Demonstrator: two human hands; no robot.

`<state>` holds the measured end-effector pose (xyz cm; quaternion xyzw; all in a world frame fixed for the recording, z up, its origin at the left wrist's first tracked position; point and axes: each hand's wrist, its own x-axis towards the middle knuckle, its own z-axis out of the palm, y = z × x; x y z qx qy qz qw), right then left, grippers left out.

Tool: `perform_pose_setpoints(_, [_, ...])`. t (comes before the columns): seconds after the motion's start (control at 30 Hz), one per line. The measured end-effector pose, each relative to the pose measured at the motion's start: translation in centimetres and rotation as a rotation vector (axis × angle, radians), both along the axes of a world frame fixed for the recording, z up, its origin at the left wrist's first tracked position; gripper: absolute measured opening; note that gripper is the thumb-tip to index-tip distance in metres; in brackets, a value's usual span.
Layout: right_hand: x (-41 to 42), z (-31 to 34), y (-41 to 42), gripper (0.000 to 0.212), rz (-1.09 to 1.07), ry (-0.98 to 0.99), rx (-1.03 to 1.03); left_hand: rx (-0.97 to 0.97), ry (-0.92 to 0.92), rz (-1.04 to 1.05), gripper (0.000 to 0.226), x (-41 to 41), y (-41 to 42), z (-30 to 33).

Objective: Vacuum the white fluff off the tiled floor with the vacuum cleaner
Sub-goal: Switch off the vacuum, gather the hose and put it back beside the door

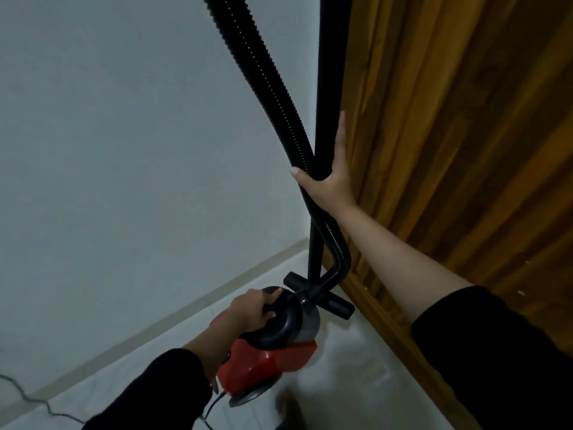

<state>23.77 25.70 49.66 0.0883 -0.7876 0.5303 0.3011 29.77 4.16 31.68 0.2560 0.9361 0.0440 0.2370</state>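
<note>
A red and dark grey vacuum cleaner (269, 364) is held just above the white tiled floor (356, 383). My left hand (252, 308) grips its black handle on top. The ribbed black hose (263, 76) rises from the cleaner's front and runs up out of view. Beside it stands the straight black wand (330, 72), with its floor nozzle (338, 305) resting on the floor by the corner. My right hand (330, 178) holds the wand and hose together, thumb around the hose and fingers stretched up along the wand. No white fluff shows in view.
A pale wall (124, 135) with a beige skirting board (186, 308) fills the left. A brown wooden door (465, 135) stands on the right, close behind the wand. A thin power cord (34, 398) trails on the floor at lower left.
</note>
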Motion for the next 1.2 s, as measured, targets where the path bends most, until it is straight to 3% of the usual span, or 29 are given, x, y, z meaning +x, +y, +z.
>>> perform_pose_setpoints(0.23, [-15.9, -9.5, 1.4, 0.102, 0.042, -0.075, -0.016, -0.017, -0.072, 0.007, 0.064, -15.1, 2.2, -8.1])
perform_pose_setpoints(0.53, [-29.9, -25.4, 3.5, 0.106, 0.054, -0.080, -0.040, -0.074, -0.060, -0.031, 0.064, -28.9, 3.6, -23.8])
perform_pose_setpoints(0.97, [-38.8, -45.9, 5.6, 0.107, 0.013, 0.029, -0.032, -0.067, 0.042, -0.025, 0.057, -37.4, 3.7, -43.9])
perform_pose_setpoints(1.2, [-40.8, -49.4, 6.3, 0.110, 0.032, 0.025, -0.020, -0.025, 0.141, -0.054, 0.064, -39.1, 3.4, -49.1])
